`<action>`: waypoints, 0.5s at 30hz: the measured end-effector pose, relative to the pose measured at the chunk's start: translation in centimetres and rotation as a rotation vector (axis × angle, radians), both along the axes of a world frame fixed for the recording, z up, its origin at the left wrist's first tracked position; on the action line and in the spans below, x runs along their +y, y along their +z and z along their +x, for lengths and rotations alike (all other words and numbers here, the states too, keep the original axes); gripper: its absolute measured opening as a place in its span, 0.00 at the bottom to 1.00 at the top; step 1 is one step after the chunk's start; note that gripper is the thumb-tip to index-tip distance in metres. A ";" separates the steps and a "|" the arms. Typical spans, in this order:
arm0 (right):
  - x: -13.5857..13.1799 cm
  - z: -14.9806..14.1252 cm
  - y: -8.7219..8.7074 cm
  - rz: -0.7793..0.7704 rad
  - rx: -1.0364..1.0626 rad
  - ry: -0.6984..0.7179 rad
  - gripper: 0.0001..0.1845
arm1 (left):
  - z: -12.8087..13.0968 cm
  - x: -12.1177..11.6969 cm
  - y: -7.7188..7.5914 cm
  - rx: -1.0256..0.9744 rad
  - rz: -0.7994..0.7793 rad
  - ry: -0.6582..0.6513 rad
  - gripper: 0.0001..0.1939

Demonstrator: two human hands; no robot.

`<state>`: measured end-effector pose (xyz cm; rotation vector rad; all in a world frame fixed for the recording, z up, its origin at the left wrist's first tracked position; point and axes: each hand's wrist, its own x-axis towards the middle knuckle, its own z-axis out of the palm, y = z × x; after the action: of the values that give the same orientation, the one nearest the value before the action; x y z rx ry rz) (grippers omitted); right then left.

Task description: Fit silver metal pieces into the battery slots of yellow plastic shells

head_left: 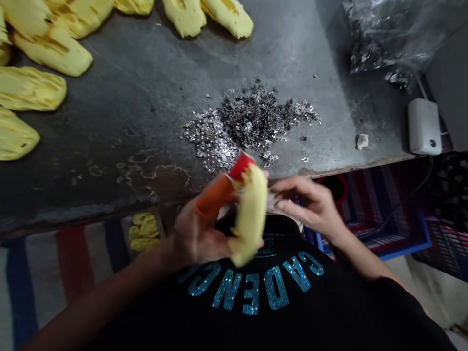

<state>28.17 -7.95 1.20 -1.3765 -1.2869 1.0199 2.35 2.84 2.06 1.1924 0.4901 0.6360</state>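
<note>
Seemingly, metal bits (pixel 256 117) remain unused near the counter's (pixel 146 122) front edge; my left hand (pixel 199 239) pinches a yellow piece (pixel 252 214), my right hand's (pixel 314 204) grip unclear.

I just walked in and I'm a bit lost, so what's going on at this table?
A person's left hand holds a soft-looking yellow piece near the table's front edge, with an orange cover on one finger. The right hand is close by, fingers bent; blur hides whether it grips anything. Beyond them, a pile of small metal parts sits on the table, with more yellow pieces toward the upper left.
</note>
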 end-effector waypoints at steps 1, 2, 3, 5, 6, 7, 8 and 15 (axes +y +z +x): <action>0.0 1.7 0.0 0.112 -0.295 -0.146 0.07 | 0.0 0.0 0.1 -0.046 -0.026 0.025 0.45; 0.0 3.4 0.0 0.168 -0.552 -0.286 0.04 | 0.0 0.1 0.2 -0.096 -0.050 0.045 0.44; 0.2 4.9 -0.1 0.191 -0.743 -0.358 0.04 | 0.1 0.2 0.1 -0.146 -0.100 0.059 0.42; 0.8 7.1 -0.7 0.191 -0.945 -0.372 0.06 | 0.3 0.3 -0.3 -0.204 -0.244 0.054 0.37; 1.2 7.8 -1.0 0.182 -0.975 -0.342 0.06 | 0.4 0.3 -0.6 -0.202 -0.309 0.029 0.37; 1.5 8.2 -1.3 0.177 -0.976 -0.309 0.05 | 0.5 0.3 -0.8 -0.192 -0.361 0.002 0.38; 1.7 8.5 -1.6 0.178 -0.962 -0.285 0.03 | 0.5 0.3 -1.1 -0.186 -0.400 -0.011 0.40; 2.0 9.1 -1.9 0.329 -0.851 -0.261 0.05 | 0.7 0.1 -1.5 -0.218 -0.626 -0.138 0.43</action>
<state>37.28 -5.94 -0.72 -1.7166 -1.7092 -0.0073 3.08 2.90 0.59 0.5508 0.3771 0.4384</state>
